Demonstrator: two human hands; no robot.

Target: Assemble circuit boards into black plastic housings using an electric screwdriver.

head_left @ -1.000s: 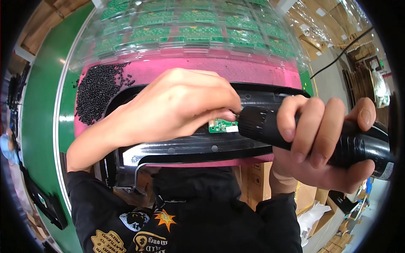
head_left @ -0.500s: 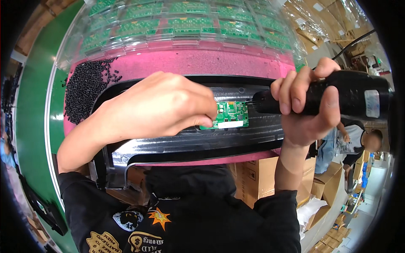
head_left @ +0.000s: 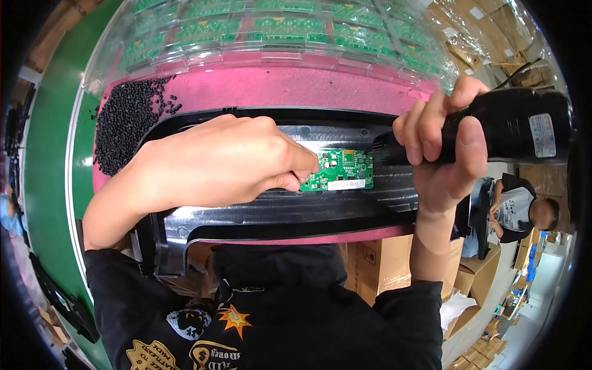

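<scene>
A pink foam pad (head_left: 290,86) covers the bench, with clear trays of green boards (head_left: 277,28) along its far edge and a heap of black pellets (head_left: 126,126) at its left. On the pad lies a long black plastic housing (head_left: 259,216). The left hand (head_left: 216,163) rests curled on it — fingertips pinching the edge of a small green circuit board (head_left: 342,169) seated mid-housing. The right hand (head_left: 447,151) is wrapped tight around a black electric screwdriver (head_left: 512,126), held level just right of the board.
</scene>
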